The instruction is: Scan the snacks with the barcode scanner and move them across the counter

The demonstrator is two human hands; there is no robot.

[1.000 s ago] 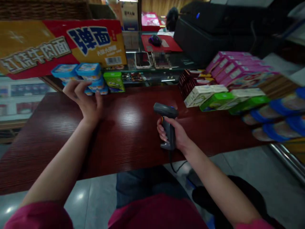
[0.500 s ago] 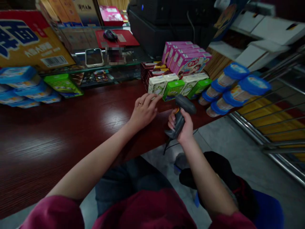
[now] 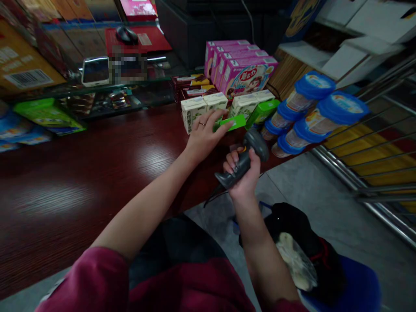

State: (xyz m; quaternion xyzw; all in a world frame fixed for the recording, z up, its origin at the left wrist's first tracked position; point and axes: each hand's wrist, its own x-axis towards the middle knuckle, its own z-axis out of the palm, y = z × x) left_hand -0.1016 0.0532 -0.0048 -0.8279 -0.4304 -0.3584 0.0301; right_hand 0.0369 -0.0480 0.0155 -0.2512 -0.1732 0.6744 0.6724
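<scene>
My left hand [image 3: 204,139], with a ring on one finger, reaches into the front row of small boxes. Its thumb and fingers close around a small green box [image 3: 236,123], which hides behind them in part. Beside that box stand white-and-green boxes [image 3: 192,107] and another green box [image 3: 264,112]. My right hand [image 3: 244,184] grips the handle of a dark grey barcode scanner [image 3: 256,145] above the counter's front edge. The scanner head points away from me, close to the boxes, and a black cable hangs from its grip.
Pink boxes [image 3: 248,73] and dark red boxes [image 3: 191,89] stand behind. Stacked blue-lidded tubs [image 3: 316,84] are on the right, near a metal rack [image 3: 383,208]. A phone [image 3: 95,71] and mouse [image 3: 126,34] lie on the glass shelf. The dark wooden counter [image 3: 107,173] extends left.
My left hand has moved forward and right from the counter onto the green box, which has tipped. The scanner, still in my right hand, has tilted slightly. The view has shifted.
</scene>
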